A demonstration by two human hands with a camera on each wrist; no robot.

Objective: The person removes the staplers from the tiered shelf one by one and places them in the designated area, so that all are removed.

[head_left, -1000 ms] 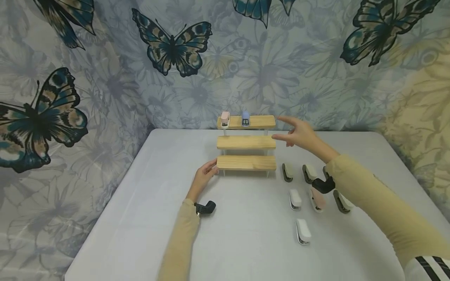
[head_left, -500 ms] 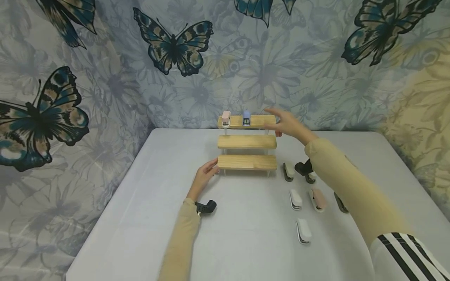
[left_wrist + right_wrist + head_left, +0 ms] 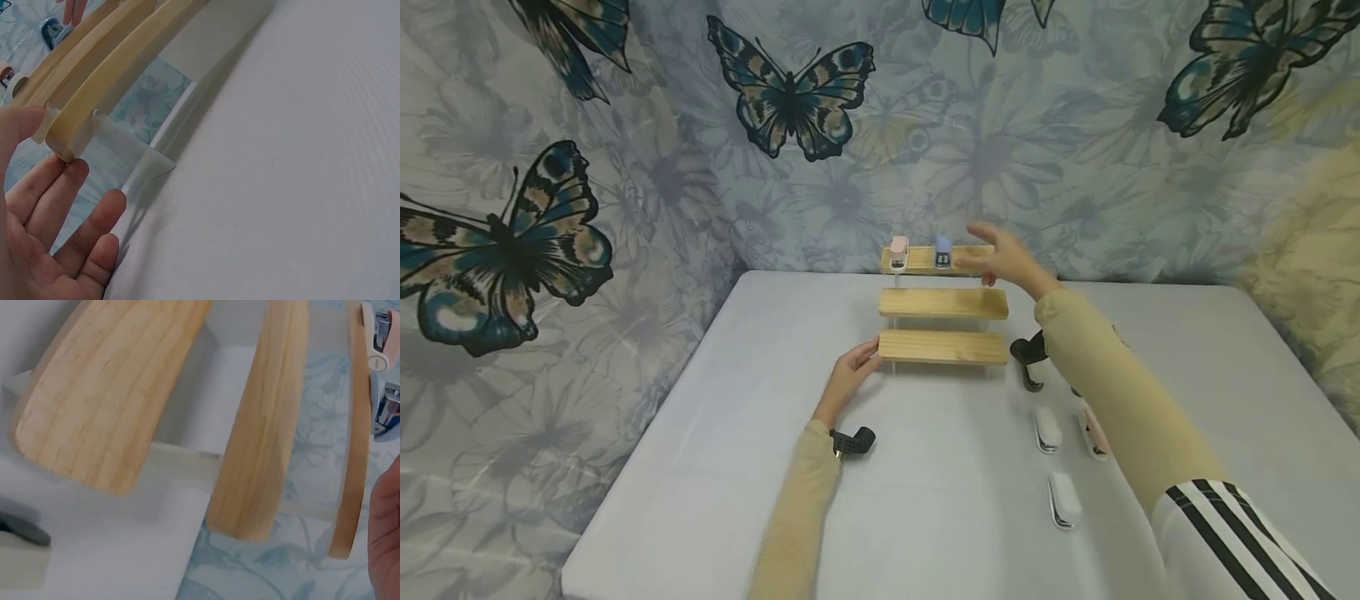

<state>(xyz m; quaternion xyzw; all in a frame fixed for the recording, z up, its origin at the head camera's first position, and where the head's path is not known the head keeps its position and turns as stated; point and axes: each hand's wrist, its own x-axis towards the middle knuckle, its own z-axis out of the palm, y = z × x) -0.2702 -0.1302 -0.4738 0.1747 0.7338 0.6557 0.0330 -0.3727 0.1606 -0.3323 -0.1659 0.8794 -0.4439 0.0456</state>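
A three-tier display stand with wooden boards stands near the back of the table. A pink stapler and a blue stapler sit on its top board. My left hand pinches the left end of the lowest board, thumb on one side and fingertips on the other, as the left wrist view shows. At the right end of the top board is my right hand, beside the blue stapler, its index finger and thumb spread apart and nothing seen between them. Only part of that hand shows in the right wrist view.
On the table right of the stand lie several staplers: two white ones, a pink-topped one and a dark-based one, partly hidden by the right arm and its wrist camera. A butterfly-printed cloth hangs behind.
My right hand has moved left and slightly up, from beside the stand to over the right end of its top board. The left hand stays at the lowest board. The view has shifted slightly.
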